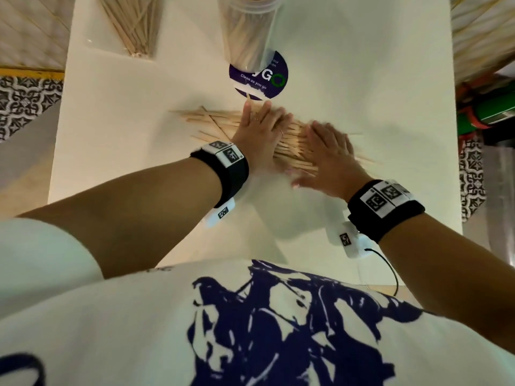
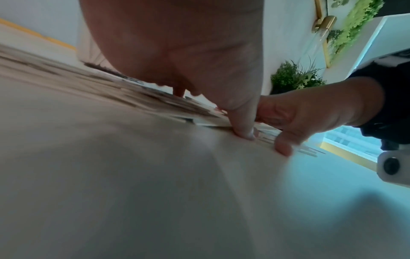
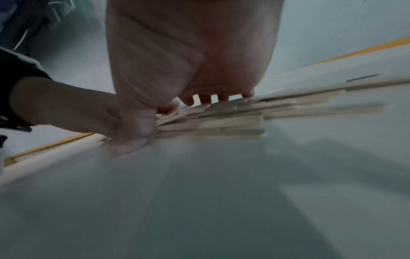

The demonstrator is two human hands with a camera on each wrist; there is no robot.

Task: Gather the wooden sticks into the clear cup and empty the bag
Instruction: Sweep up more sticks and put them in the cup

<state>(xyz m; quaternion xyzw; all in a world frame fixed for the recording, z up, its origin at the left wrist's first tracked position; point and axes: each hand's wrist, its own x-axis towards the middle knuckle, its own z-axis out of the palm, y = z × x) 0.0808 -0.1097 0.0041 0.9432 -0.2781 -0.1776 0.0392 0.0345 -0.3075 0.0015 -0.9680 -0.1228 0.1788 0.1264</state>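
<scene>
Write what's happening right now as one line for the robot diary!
step: gathering | left hand: flat on wooden sticks | right hand: flat on same pile | clear cup: upright, partly filled | bag: holds sticks

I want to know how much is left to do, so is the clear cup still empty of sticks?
No, the clear cup already stands packed with wooden sticks, while a loose pile lies on the table under both hands.

Both bare forearms reach forward side by side, each wrist wrapped in a black band carrying white printed tags. The left hand (image 1: 257, 135) lies palm down with fingers straight and spread, and the right hand (image 1: 326, 154) lies flat beside it (its outline is blurred). Their thumbs (image 2: 244, 129) nearly meet between them.
</scene>
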